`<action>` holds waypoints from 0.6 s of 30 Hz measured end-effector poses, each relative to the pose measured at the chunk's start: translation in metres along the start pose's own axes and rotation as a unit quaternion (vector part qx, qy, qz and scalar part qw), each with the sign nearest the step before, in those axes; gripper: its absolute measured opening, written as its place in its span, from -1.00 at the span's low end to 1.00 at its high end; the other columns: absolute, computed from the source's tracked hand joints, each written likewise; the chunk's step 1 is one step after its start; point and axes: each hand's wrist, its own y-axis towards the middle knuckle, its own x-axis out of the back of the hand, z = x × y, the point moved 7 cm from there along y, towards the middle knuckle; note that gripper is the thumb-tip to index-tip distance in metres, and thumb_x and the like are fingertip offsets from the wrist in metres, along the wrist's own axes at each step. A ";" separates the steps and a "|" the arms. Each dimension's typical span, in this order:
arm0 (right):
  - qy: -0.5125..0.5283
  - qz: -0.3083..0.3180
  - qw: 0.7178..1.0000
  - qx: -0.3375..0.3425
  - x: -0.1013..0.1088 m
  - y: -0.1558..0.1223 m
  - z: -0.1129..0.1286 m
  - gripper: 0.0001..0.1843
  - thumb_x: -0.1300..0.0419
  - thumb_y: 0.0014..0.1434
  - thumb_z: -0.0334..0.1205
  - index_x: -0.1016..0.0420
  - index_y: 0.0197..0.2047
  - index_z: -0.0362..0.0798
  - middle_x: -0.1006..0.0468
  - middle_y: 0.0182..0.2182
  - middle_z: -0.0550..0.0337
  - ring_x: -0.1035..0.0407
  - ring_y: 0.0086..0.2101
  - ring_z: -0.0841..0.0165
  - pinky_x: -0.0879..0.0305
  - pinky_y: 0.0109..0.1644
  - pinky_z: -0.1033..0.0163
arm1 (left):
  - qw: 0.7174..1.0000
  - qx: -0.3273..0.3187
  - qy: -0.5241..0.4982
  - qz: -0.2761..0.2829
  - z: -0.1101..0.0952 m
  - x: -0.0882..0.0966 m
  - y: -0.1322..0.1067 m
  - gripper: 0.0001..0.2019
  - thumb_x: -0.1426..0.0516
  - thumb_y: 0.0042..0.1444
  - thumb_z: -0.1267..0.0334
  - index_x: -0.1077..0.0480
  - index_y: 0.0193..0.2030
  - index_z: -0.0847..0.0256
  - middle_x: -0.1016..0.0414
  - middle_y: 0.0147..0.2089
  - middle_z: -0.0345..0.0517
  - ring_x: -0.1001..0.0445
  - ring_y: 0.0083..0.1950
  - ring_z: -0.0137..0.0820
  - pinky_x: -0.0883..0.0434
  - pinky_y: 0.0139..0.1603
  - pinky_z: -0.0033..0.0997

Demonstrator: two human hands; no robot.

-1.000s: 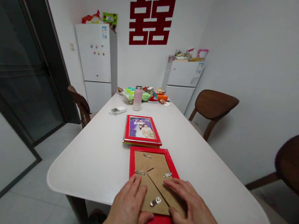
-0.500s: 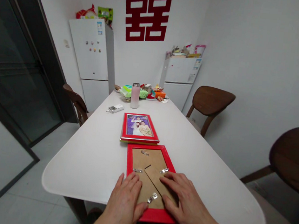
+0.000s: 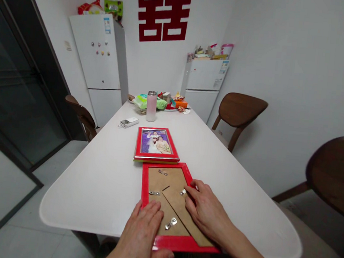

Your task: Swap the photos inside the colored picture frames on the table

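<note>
Along the near edge of the surface [image 3: 92, 202], going left to right: left hand [image 3: 142, 233] is laid over the frame [image 3: 167, 203] at its lower left, thumb spread, not clamped on anything. Frame's back-up right at that edge; I'd guess light and stiff, with a glossy border [image 3: 145, 181] that's maybe slick, so hold it there. Board [image 3: 165, 179] looks thin, go easy pressing. Right hand [image 3: 208, 211] has fingertips at the clip [image 3: 183, 191], probably springy metal; can't tell if it's pinching.

- Right hand [image 3: 208, 210] has moved up the backing board [image 3: 167, 179], its thumb nearer the right-hand clip [image 3: 183, 192];
- left hand's [image 3: 140, 232] thumb has dropped to the frame's [image 3: 187, 244] near edge
</note>
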 end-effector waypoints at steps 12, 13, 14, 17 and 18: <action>0.003 0.004 0.999 0.031 0.001 -0.001 -0.001 -0.71 0.05 0.06 -0.28 -0.44 -0.23 -0.12 -0.33 -0.16 -0.03 -0.20 -0.16 0.23 -0.16 -0.10 0.14 | 0.999 0.019 -0.022 0.038 -0.001 0.002 0.000 -0.34 -0.13 -0.17 -0.05 -0.19 0.05 0.31 -0.15 0.14 0.07 -0.09 0.17 -0.20 0.07 0.18 -0.04; 0.002 0.000 0.999 0.035 0.002 0.003 0.002 -0.72 0.04 0.06 -0.27 -0.44 -0.23 -0.10 -0.35 -0.17 -0.02 -0.21 -0.17 0.23 -0.16 -0.11 0.13 | 0.999 0.018 -0.024 0.042 -0.001 0.002 0.000 -0.34 -0.14 -0.17 -0.04 -0.19 0.05 0.31 -0.14 0.15 0.07 -0.08 0.17 -0.20 0.08 0.18 -0.05; 0.007 -0.003 0.999 0.042 0.003 0.008 0.007 -0.72 0.04 0.06 -0.26 -0.45 -0.24 -0.09 -0.37 -0.19 0.00 -0.22 -0.18 0.24 -0.16 -0.12 0.15 | 0.999 0.018 -0.026 0.045 -0.001 0.002 0.001 -0.34 -0.14 -0.17 -0.03 -0.19 0.05 0.31 -0.14 0.15 0.07 -0.08 0.17 -0.20 0.08 0.18 -0.05; 0.037 0.004 0.998 0.054 -0.001 0.029 0.023 -0.71 0.06 0.09 -0.26 -0.45 -0.24 -0.09 -0.43 -0.25 0.06 -0.27 -0.24 0.33 -0.17 -0.14 0.25 | 0.998 0.021 -0.028 0.047 -0.001 0.004 0.001 -0.35 -0.14 -0.17 -0.03 -0.20 0.04 0.32 -0.14 0.15 0.09 -0.07 0.17 -0.19 0.09 0.18 -0.04; 0.041 0.011 0.998 0.048 -0.004 0.038 0.027 -0.72 0.06 0.09 -0.26 -0.45 -0.24 -0.09 -0.45 -0.27 0.08 -0.29 -0.25 0.36 -0.17 -0.15 0.29 | 0.998 0.022 -0.029 0.045 -0.001 0.004 0.001 -0.35 -0.14 -0.17 -0.03 -0.20 0.04 0.32 -0.14 0.15 0.09 -0.07 0.17 -0.19 0.09 0.18 -0.04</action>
